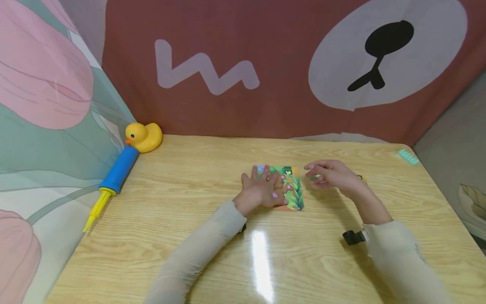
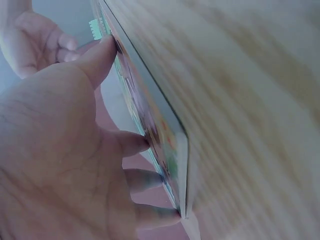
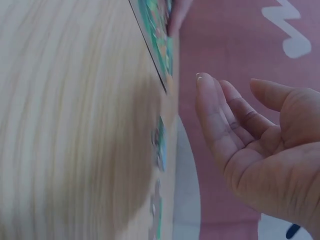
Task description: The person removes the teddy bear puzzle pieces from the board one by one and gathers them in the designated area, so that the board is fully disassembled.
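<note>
1. Head view: The left hand (image 1: pixel 262 190) lies over an illustrated board (image 1: pixel 298 190) with fingers spread wide; the board sits on the wood-grain table (image 1: pixel 190 169), near its middle, its left part mostly hidden by that hand. Just right of the board, the right hand (image 1: pixel 336 175) is raised above the table, fingers loosely bent and gripping nothing. At the far left, a yellow rubber duck (image 1: pixel 146 137) sits by the upper end of a blue hand pump (image 1: pixel 119 171) with a yellow nozzle. A mint-green studded block (image 1: pixel 408 156) lies near the far right corner.
2. Left wrist view: The left hand's thumb and fingertips touch the board, which lies flat and shows a pale, thick edge. The right hand appears beyond, apart from the board.
3. Right wrist view: The right hand's fingers are softly curved, with nothing held, clear of the tabletop. Small illustrated pieces (image 3: pixel 160 145) lie on the table beyond the board's corner, too blurred to read.
</note>
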### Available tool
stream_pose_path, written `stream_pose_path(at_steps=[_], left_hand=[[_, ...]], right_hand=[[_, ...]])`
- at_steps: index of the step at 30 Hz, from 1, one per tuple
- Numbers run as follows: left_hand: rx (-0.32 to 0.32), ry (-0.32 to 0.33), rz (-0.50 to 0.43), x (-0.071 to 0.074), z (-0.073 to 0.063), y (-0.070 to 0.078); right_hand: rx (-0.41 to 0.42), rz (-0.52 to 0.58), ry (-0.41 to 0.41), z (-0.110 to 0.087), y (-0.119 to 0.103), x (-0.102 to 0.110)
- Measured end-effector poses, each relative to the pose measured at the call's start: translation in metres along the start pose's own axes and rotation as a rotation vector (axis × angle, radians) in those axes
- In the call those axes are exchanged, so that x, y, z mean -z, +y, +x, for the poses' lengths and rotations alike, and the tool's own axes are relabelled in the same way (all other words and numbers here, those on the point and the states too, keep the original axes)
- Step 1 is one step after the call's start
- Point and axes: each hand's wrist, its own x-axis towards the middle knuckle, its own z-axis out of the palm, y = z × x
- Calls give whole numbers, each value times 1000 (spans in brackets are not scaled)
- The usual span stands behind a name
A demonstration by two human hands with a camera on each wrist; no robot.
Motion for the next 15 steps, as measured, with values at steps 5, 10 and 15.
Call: stream_pose_path(at_steps=[5, 10, 15], left_hand=[[-18, 29, -35, 5, 0, 1], [-34, 13, -141, 9, -1, -8], [-57, -1, -200, 13, -2, -26]], right_hand=[[6, -2, -33, 15, -5, -12], [9, -20, -84, 23, -5, -25], [0, -24, -98, 28, -3, -35]])
